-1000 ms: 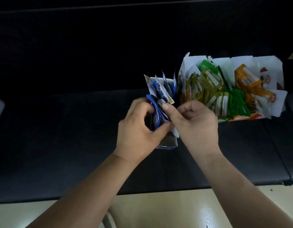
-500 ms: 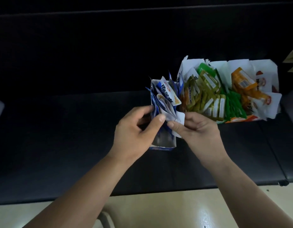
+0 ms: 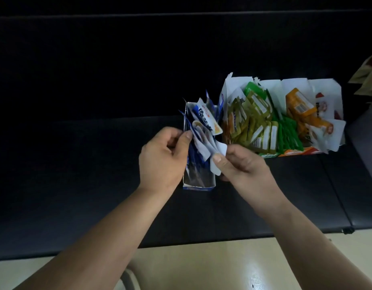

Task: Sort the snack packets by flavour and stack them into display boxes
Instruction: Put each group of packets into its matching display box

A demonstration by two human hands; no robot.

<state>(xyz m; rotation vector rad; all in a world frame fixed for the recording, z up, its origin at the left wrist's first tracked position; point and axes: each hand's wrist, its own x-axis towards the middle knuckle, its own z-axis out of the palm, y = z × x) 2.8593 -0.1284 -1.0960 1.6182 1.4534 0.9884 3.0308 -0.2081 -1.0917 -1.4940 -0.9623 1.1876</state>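
A narrow blue display box [image 3: 198, 181] stands on the dark surface, filled with several blue-and-white snack packets [image 3: 203, 120]. My left hand [image 3: 162, 158] sits at the box's left side, its thumb and fingers pinching the blue packets near the top. My right hand [image 3: 241, 164] is at the box's right side and pinches a white flap [image 3: 217, 152] of the box or a packet; I cannot tell which. To the right lie white display boxes [image 3: 293, 88] with olive-green packets [image 3: 254, 122], dark green packets [image 3: 289, 135] and orange packets [image 3: 300, 105].
All of this rests on a black padded bench [image 3: 76, 174] whose front edge runs above a pale floor [image 3: 201, 264]. More pale packets [image 3: 369, 76] show at the right edge. A dark object [image 3: 364, 139] stands right of the boxes.
Both hands have drawn apart: the left slid to the box's left side and the right lowered to its right side. The blue packets now fan out more openly between them.
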